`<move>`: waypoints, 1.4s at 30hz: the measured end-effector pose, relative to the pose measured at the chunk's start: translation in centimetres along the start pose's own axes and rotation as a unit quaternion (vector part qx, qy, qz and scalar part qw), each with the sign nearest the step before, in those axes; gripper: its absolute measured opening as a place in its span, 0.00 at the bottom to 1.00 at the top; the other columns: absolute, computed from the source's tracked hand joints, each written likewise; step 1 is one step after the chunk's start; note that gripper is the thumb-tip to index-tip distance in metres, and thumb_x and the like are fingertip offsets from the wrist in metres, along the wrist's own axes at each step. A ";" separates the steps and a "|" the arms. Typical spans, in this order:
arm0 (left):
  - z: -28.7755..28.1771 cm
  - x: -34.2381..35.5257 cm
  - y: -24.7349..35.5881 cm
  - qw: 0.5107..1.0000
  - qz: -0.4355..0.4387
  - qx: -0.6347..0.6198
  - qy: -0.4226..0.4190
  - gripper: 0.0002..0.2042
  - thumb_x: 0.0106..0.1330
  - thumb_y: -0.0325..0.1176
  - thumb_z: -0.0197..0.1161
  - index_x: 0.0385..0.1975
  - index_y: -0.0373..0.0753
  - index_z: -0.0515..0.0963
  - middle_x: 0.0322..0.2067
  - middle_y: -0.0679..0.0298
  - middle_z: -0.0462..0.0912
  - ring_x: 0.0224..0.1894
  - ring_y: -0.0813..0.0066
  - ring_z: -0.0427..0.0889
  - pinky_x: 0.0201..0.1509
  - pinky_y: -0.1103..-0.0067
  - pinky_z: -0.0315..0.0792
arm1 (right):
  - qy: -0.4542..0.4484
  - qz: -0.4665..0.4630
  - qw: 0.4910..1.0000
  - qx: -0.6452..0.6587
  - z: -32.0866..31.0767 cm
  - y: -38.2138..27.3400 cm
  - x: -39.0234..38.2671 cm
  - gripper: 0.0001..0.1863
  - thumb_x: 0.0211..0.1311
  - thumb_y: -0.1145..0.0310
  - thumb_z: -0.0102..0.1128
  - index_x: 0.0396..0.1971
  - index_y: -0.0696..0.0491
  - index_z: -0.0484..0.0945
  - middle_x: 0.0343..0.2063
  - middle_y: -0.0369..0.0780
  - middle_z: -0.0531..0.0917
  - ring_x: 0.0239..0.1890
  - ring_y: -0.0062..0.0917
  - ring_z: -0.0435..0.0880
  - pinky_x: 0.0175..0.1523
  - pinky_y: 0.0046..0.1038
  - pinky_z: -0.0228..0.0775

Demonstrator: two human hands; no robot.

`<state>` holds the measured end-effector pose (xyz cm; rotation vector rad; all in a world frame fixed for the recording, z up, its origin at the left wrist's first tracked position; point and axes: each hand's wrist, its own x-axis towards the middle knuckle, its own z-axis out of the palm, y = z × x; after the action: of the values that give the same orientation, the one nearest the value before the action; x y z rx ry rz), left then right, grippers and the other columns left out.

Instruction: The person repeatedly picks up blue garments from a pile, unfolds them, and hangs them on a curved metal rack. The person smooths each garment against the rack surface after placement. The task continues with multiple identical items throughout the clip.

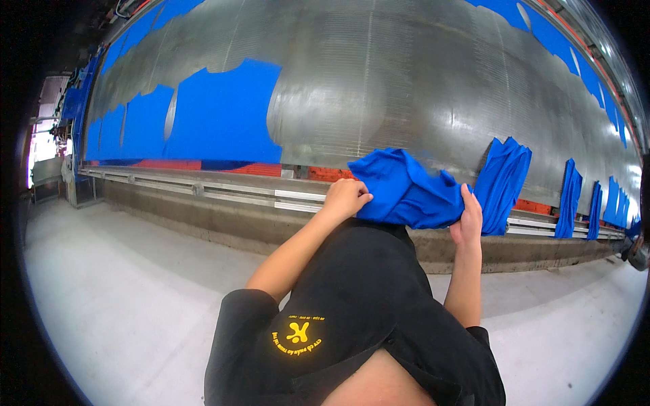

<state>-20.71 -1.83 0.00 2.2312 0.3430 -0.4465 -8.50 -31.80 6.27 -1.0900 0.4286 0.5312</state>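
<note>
Shirt (365, 291) below, hands (346, 197) (468, 220) hold cloth (406, 193) edges, tabletop (406, 81) beyond.

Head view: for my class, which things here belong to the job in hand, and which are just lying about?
In the job:
- crumpled bright-blue cloth piece
- left hand and right hand, at its two sides
- probably the long grey ribbed surface beyond

Apparently just lying about, untouched:
- flat blue cloth panels, left
- gathered blue cloth strips, right
</note>
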 end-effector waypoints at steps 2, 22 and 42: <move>1.2 0.3 -0.3 0.998 -0.014 -0.052 0.022 0.20 0.61 0.51 0.70 0.33 0.36 0.84 0.36 0.51 0.86 0.41 0.53 0.83 0.46 0.61 0.75 | -0.005 -0.025 1.000 0.012 0.7 -1.0 -0.7 0.12 0.74 0.64 0.57 0.46 0.58 0.79 0.44 0.43 0.86 0.45 0.29 0.86 0.56 0.34 0.77; -16.8 -12.2 -0.5 0.818 0.043 -0.496 0.289 0.07 0.79 0.35 0.56 0.49 0.41 0.71 0.37 0.70 0.79 0.39 0.83 0.78 0.46 0.80 0.73 | -0.066 -0.079 0.990 -0.091 3.0 -4.1 -4.5 0.10 0.73 0.69 0.62 0.44 0.60 0.82 0.40 0.38 0.86 0.40 0.19 0.84 0.50 0.24 0.75; -26.2 2.7 -0.5 0.819 0.013 -0.432 0.376 0.16 0.74 0.30 0.60 0.58 0.30 0.79 0.52 0.59 0.83 0.52 0.77 0.79 0.59 0.81 0.71 | -0.048 -0.142 0.982 -0.111 11.3 -8.7 9.1 0.12 0.75 0.67 0.58 0.44 0.61 0.81 0.39 0.38 0.86 0.38 0.18 0.83 0.47 0.24 0.77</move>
<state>-13.20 18.91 14.35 1.3928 0.7442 0.5688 4.70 -22.87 11.86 -1.3086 0.1256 0.3823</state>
